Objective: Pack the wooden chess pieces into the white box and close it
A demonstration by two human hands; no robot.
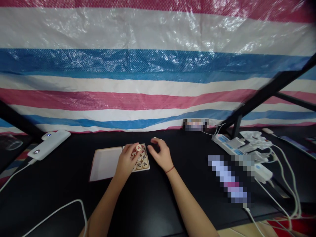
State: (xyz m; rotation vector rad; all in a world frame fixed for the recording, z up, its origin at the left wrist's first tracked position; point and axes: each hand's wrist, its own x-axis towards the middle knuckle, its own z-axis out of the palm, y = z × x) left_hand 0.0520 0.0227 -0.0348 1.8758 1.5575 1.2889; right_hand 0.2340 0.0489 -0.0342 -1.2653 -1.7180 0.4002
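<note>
A: Where is the box?
B: Open on the black bench (49,184), nearer the back edge than the front. Pale lid (106,164) flat at left, tray (142,170) adjoining its right side.

A: Tray contents?
B: Round pieces (138,165), marked in red or black, set close together. The left part is hidden by the hand.

A: Left hand (127,156)?
B: Above the tray, covering its left side. Thumb and fingers closed to a pinch, with one red-marked disc (139,147) at the tips, face toward the camera, over the tray's back part.

A: Right hand (160,153)?
B: Just beyond the tray's right edge, apart from it. Fingers bent, thumb standing off from them by a small gap. A pale edge shows at the fingertips; cannot tell whether it is a piece, so cannot tell whether anything is held. Red band (170,170) on the wrist.

A: Surroundings?
B: Striped sheet (148,33) behind the bench's back edge. White unit (49,144) near the back left corner, cabled. Power strip (227,143) with plugs toward the right edge, running forward from near the back. A pixelated slab (229,181) lies left of the strip's front end, a white cable at its near end.
</note>
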